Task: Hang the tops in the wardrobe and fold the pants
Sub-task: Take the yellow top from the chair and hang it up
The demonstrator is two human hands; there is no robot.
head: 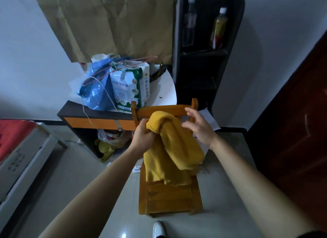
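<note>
Item under task: one yellow garment, mustard in colour and bunched, so whether it is a top or pants cannot be told. It is held up over a wooden chair at centre frame. Its upper fold sits level with the chair's backrest rail, and its lower folds hang down to the far part of the seat.

Left hand: fingers curled tight and clamped on a gathered edge at the garment's upper left.

Right hand: fingers apart and lightly bent, holding nothing, positioned just right of the upper fold. Contact between fingertips and cloth cannot be confirmed.

Surroundings:
- A black-and-orange desk stands beyond the chair to the left. It carries a blue plastic bag and, just beside it, a white-and-green package.
- More bags are stuffed beneath the desk.
- Brown paper hangs on the far wall.
- A black shelf unit stands far right of the desk, with a clear bottle and a yellowish bottle on its upper shelf.
- A dark red door is at right.
- A white shoe shows at the near edge, on the tiled floor.
</note>
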